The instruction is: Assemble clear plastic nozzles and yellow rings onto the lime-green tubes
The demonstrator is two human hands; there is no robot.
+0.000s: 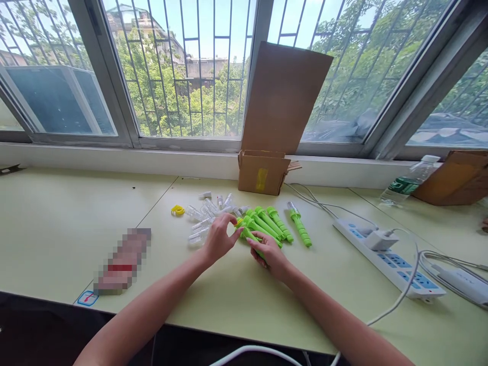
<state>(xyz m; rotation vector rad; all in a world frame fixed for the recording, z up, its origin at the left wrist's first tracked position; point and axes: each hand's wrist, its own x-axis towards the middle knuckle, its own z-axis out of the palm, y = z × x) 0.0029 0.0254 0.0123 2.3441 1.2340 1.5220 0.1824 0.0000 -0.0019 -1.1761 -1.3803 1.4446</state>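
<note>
My right hand (270,254) is closed round a green plastic tube (249,235) that slants up to the left. At the tube's upper end, my left hand (221,236) pinches a small yellow piece (239,222), partly hidden by the fingers; it looks like a ring. Several more green tubes (267,222) lie side by side just beyond my right hand. Clear plastic caps (195,212) are scattered beyond and left of my left hand, and a small heap of yellow rings (177,210) sits at their left. Apart on the right lies a green tube with a clear top (299,223).
A cardboard box (263,173) with a raised flap stands against the window sill. On the right are a white power strip (389,259) with cables, a water bottle (409,180) and another cardboard box (453,178). A blurred-out object (124,262) lies at left.
</note>
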